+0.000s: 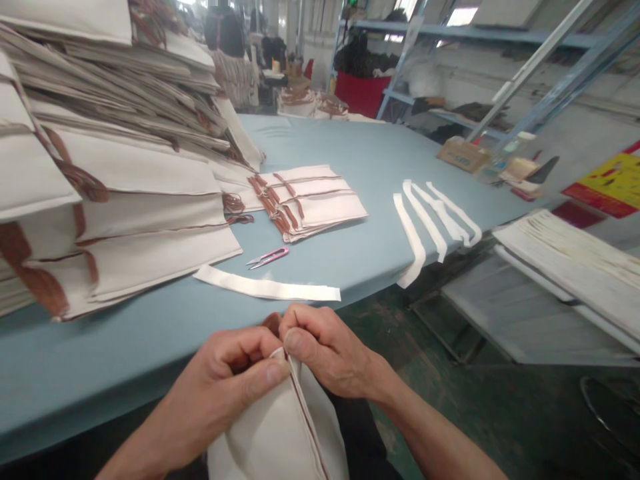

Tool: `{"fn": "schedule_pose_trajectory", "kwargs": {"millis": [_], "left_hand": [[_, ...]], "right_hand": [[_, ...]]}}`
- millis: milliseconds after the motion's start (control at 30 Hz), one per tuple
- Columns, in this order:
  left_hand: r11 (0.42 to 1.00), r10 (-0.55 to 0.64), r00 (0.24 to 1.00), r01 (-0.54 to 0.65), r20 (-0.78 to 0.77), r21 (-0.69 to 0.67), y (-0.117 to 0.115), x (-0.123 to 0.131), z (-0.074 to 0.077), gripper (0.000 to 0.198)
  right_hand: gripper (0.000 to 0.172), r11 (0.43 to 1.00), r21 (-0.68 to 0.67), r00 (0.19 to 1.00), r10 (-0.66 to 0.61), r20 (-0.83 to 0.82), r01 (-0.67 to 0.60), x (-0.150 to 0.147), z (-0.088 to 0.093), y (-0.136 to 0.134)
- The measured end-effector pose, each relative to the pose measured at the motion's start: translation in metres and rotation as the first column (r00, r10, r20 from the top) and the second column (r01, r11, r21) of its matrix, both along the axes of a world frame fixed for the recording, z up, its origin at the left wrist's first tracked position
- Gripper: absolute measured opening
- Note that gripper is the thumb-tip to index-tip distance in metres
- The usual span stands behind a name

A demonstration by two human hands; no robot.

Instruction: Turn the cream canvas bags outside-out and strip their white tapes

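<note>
A cream fabric bag (265,433) with a brown-edged seam hangs over my lap, below the table's front edge. My left hand (240,373) pinches its upper edge between thumb and fingers, left of the seam. On the other side of the seam, my right hand (320,347) is closed on the same edge, its thumb almost touching the left one. A bit of brown trim (273,323) shows behind the fingers. What lies inside each pinch is hidden. Just beyond the hands, a white fabric strip (270,288) and pink thread snips (269,257) lie on the table.
Tall stacks of cream bags (150,160) with brown trim fill the table's left side. A smaller bag pile (315,200) lies mid-table on the blue cover (370,143). White strips (435,220) drape near the right edge. A cardboard box (464,155) stands at the far right.
</note>
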State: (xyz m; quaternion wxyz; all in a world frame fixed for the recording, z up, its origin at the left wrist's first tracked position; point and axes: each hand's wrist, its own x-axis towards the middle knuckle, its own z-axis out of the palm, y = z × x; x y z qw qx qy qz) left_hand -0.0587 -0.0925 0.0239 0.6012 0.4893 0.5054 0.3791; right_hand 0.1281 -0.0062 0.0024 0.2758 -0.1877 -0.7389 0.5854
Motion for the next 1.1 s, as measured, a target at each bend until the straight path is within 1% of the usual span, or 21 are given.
{"fn": "schedule_pose_trajectory", "kwargs": {"millis": [100, 233, 400, 500, 567, 633, 700, 833, 900, 1000, 1067, 1100], "left_hand": [[0.999, 0.02, 0.999, -0.019, 0.03, -0.028, -0.002, 0.003, -0.005, 0.052], [0.999, 0.034, 0.999, -0.034, 0.017, -0.023, -0.005, 0.005, -0.006, 0.054], [1.0, 0.024, 1.0, -0.024, -0.013, -0.007, -0.006, 0.006, -0.009, 0.054], [0.999, 0.034, 0.998, -0.034, -0.055, -0.002, -0.007, 0.006, -0.012, 0.052], [0.999, 0.046, 0.995, -0.046, -0.09, 0.002, -0.007, 0.006, -0.011, 0.048], [0.999, 0.036, 0.993, -0.035, -0.11, 0.009, -0.004, 0.007, -0.004, 0.043], [0.999, 0.024, 0.991, -0.019, -0.133, 0.042, 0.001, 0.007, 0.008, 0.038], [0.983, 0.05, 0.973, -0.007, -0.225, 0.185, 0.013, 0.005, 0.034, 0.033], [0.968, 0.056, 0.96, 0.014, -0.274, 0.249, 0.017, 0.001, 0.043, 0.032], [0.953, 0.087, 0.946, 0.012, -0.311, 0.303, 0.021, -0.004, 0.049, 0.031], [0.957, 0.102, 0.954, -0.017, -0.282, 0.288, 0.021, -0.006, 0.05, 0.031], [0.965, 0.098, 0.963, -0.03, -0.252, 0.26, 0.021, -0.006, 0.049, 0.03]], "right_hand": [[0.051, 1.0, -0.025, 1.0, 0.01, 0.021, -0.01, 0.003, -0.002, -0.002], [0.053, 0.999, -0.033, 0.998, 0.015, 0.054, -0.013, 0.005, -0.001, -0.004], [0.058, 1.0, -0.005, 0.997, 0.013, 0.07, -0.012, 0.005, -0.001, -0.005], [0.056, 1.0, 0.022, 0.998, 0.003, 0.067, -0.005, 0.006, -0.004, -0.005], [0.053, 0.998, 0.049, 0.998, -0.037, 0.059, 0.034, 0.006, -0.005, -0.006], [0.049, 0.993, 0.084, 0.995, -0.091, 0.044, 0.087, 0.005, -0.001, -0.006], [0.046, 0.985, 0.122, 0.991, -0.128, 0.026, 0.124, 0.003, 0.006, -0.004], [0.047, 0.97, 0.201, 0.991, -0.136, -0.013, 0.136, -0.001, 0.029, 0.005], [0.049, 0.966, 0.226, 0.992, -0.128, -0.009, 0.126, -0.003, 0.039, 0.01], [0.052, 0.962, 0.253, 0.994, -0.112, 0.005, 0.107, -0.005, 0.051, 0.016], [0.054, 0.956, 0.271, 0.993, -0.118, 0.011, 0.11, -0.007, 0.056, 0.019], [0.054, 0.955, 0.272, 0.992, -0.123, 0.015, 0.114, -0.008, 0.057, 0.019]]}}
